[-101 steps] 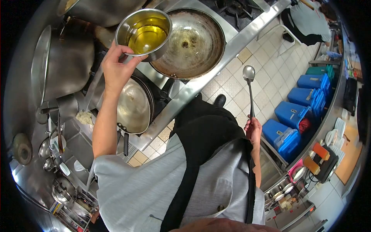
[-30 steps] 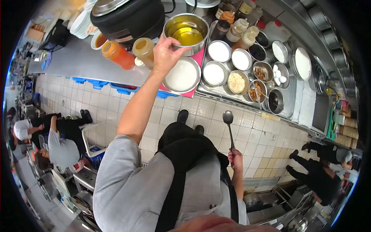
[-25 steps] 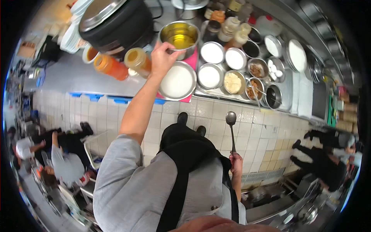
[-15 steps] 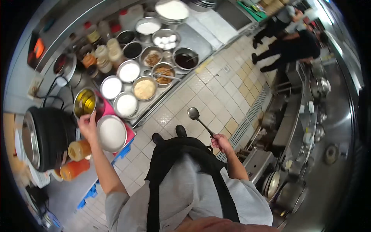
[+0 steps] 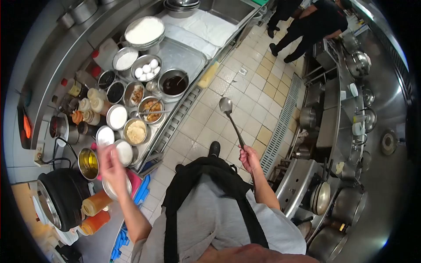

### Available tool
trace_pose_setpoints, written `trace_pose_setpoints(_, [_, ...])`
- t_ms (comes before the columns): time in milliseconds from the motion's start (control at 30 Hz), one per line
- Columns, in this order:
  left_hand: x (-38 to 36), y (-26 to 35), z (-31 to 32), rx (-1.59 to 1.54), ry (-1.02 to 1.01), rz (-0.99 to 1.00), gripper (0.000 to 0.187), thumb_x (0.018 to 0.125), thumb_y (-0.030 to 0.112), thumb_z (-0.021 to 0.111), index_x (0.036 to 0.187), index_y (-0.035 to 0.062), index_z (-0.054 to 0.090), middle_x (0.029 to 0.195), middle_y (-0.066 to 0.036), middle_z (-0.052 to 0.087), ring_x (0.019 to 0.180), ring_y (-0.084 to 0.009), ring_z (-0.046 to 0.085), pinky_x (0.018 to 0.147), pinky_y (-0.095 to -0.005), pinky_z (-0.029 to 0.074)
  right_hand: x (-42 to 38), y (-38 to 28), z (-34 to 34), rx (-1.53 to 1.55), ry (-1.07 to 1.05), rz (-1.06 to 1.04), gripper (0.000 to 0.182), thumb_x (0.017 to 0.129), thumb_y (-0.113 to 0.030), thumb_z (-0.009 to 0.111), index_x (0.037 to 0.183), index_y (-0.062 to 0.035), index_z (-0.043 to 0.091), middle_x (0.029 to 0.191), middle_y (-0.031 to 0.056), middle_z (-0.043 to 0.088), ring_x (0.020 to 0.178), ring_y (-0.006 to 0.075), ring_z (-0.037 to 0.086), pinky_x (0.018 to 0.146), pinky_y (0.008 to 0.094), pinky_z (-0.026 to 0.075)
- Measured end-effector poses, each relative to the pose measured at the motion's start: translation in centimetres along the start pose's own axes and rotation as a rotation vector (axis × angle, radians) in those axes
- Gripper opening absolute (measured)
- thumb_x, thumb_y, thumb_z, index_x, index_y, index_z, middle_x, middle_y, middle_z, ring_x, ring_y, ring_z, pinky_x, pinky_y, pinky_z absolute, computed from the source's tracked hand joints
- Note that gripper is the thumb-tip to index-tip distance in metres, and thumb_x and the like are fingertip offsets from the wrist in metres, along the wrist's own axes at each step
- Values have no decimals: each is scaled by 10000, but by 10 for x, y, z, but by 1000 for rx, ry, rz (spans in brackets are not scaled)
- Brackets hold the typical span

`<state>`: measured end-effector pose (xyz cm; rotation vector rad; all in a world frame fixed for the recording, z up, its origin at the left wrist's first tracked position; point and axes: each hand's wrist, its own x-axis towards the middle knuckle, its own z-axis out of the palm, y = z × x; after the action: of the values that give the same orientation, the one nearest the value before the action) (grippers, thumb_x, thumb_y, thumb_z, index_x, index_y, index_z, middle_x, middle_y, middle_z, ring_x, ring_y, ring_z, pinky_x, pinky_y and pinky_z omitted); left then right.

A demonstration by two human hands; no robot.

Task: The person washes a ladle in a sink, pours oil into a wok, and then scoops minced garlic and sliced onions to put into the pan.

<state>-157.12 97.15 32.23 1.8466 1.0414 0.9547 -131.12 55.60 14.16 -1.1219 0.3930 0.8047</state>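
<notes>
My right hand [image 5: 249,158] is wrapped round the handle of a long metal ladle [image 5: 234,122], its small bowl pointing away over the tiled floor. On the left, my left hand [image 5: 113,168] is over the counter, its fingers smeared by motion; whether it holds anything cannot be made out. Beneath and beside it are a bowl of white powder [image 5: 125,153], a smaller white bowl [image 5: 105,136] and a large white-filled bowl [image 5: 127,187], partly hidden by the hand. A metal pot of yellow oil [image 5: 90,163] stands just left of that hand.
Bowls of eggs [image 5: 147,69], dark sauce [image 5: 173,82] and pale yellow powder [image 5: 135,132] crowd the counter. A black round cooker [image 5: 66,199] stands at left. Two people in dark clothes [image 5: 313,24] are at far right. Stoves and pans [image 5: 322,197] line the right side.
My left hand has left the oil pot's rim and moved right, over the white bowls. The view has shifted. My right hand still holds the ladle, now more upright in view.
</notes>
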Motion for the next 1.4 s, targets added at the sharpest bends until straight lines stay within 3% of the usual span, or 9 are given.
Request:
trace_pose_setpoints(100, [-7,36,110,-102,-501,-219,267,1007,244,560,1115,33,684,1057,-56,683,986,-110,597,871,-236,451,27,-34,7,71,-103,-104,273,988,-189,553,1142,32,595,723,22,609,539,101,542,512,242,478])
trace_pose_setpoints(233, [-16,67,247,-369,-845,-489,435,1001,414,541,1249,67,630,1306,-66,586,1221,-155,516,966,-370,449,52,-101,24,3,-257,-182,292,994,-194,568,1196,16,584,745,37,616,554,112,562,518,257,488])
trace_pose_setpoints(433, [-14,123,399,-311,-991,-610,525,992,469,533,1322,63,569,1399,-89,510,1333,-240,420,1026,-425,396,88,-193,40,-11,-488,-159,349,988,-206,581,1254,18,561,793,59,625,584,127,582,536,268,499])
trace_pose_setpoints(667, [46,150,504,-562,-849,-492,306,1020,324,539,1091,32,596,988,-23,610,931,-122,548,892,-296,443,157,-248,80,-188,-765,-162,342,1001,-230,559,1282,-34,560,828,41,630,682,129,619,609,271,517])
trace_pose_setpoints(767, [78,151,544,-600,-813,-507,260,1025,281,528,1021,31,600,923,-34,610,856,-113,554,798,-287,462,197,-275,87,-264,-714,-106,329,995,-224,567,1269,-42,563,860,41,639,726,134,639,626,272,528])
trace_pose_setpoints(1000, [166,174,664,-490,-1262,-535,306,988,305,584,1050,6,599,808,-12,597,776,-108,557,735,-269,451,318,-384,128,-151,-460,-106,309,977,-224,590,1237,-56,578,882,27,615,694,127,601,557,266,503])
trace_pose_setpoints(1067, [192,181,707,-403,-1308,-284,459,975,359,606,1184,-49,574,962,-79,651,901,-147,602,819,-280,475,332,-423,132,-203,-377,-141,309,979,-223,587,1237,-52,575,871,22,601,663,112,572,521,254,470])
trace_pose_setpoints(1200, [225,195,765,-321,-1276,-269,825,904,490,647,1458,-55,367,1106,-229,639,957,-245,631,833,-306,502,365,-469,84,-350,-119,-256,323,985,-225,578,1243,-32,559,847,0,567,603,72,505,446,222,381])
trace_pose_setpoints(1400, [307,230,853,-134,-1463,-123,753,927,466,622,1441,-39,403,1286,-238,593,1151,-246,599,942,-332,475,391,-474,-38,151,212,-293,295,998,-199,548,1251,-47,551,861,-7,563,598,73,485,435,223,359])
